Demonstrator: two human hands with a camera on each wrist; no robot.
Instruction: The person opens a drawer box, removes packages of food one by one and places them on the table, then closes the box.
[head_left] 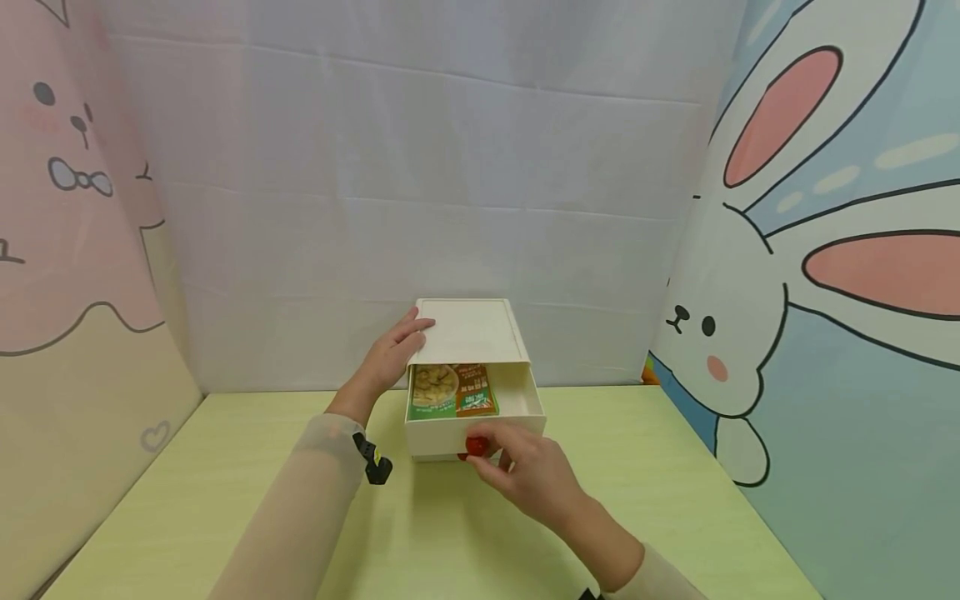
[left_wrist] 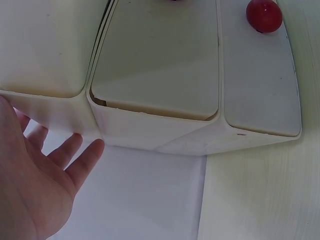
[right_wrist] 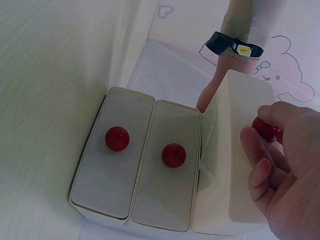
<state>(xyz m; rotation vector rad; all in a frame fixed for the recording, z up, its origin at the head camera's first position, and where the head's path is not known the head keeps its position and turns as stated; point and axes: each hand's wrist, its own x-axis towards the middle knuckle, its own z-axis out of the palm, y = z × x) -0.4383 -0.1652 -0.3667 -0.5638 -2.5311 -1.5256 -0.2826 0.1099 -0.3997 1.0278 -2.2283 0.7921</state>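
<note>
A small white drawer cabinet (head_left: 472, 329) stands on the table, its top drawer (head_left: 431, 437) pulled out toward me. Inside that drawer lies a green and brown food packet (head_left: 474, 390), toward its left side. My right hand (head_left: 528, 471) pinches the round red knob (head_left: 476, 447) on the drawer's front; the right wrist view shows thumb and fingers around this knob (right_wrist: 266, 131). At the cabinet's upper left side is my left hand (head_left: 386, 358), fingertips over the top edge. In the left wrist view, the left hand (left_wrist: 40, 180) has its fingers extended along the cabinet's side.
Two lower drawers are closed, each with a red knob, the middle knob (right_wrist: 173, 155) and the bottom knob (right_wrist: 117, 138). A pale green table (head_left: 262, 500) lies under the cabinet. Behind is a white cloth (head_left: 420, 167); a rabbit-print panel (head_left: 840, 467) borders the right.
</note>
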